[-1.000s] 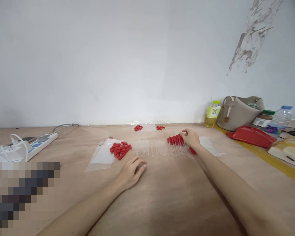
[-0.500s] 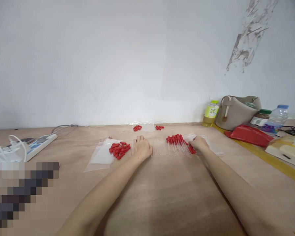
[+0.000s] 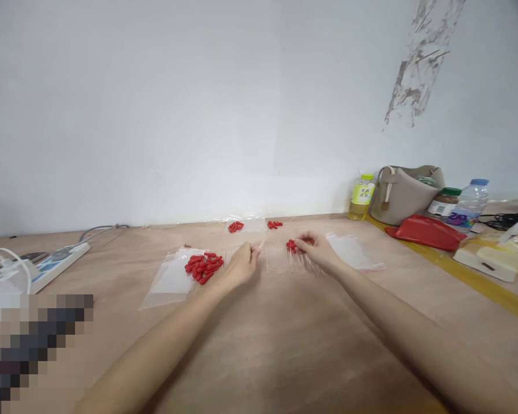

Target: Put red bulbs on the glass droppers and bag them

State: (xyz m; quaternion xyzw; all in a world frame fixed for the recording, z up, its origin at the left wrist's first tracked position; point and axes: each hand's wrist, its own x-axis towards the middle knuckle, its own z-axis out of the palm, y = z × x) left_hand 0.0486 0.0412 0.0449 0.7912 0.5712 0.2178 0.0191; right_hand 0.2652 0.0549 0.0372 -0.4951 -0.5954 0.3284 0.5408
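My left hand (image 3: 244,261) is closed in a pinch, raised slightly off the table, with a thin clear glass tube (image 3: 261,244) showing at its fingertips. Left of it lies a pile of red rubber bulbs (image 3: 204,267). My right hand (image 3: 319,250) has its fingers curled and closed at the red dropper bulbs (image 3: 290,246), covering part of that row; what sits between the fingertips looks like a red bulb. Clear dropper tubes (image 3: 301,265) fan toward me below that hand. More bare glass tubes (image 3: 277,260) lie side by side between my hands.
Clear plastic bags lie at left (image 3: 166,282) and right (image 3: 356,252). Two small groups of red bulbs (image 3: 235,227) rest near the wall. A tea bottle (image 3: 361,198), grey bag (image 3: 403,195), red pouch (image 3: 427,233) and tissue pack (image 3: 492,259) stand right; a power strip (image 3: 60,267) lies left.
My left hand has lifted from the tubes and turned into a pinch with a glass tube. My right hand has moved left, over the row of red-bulbed droppers. The view has shifted slightly.
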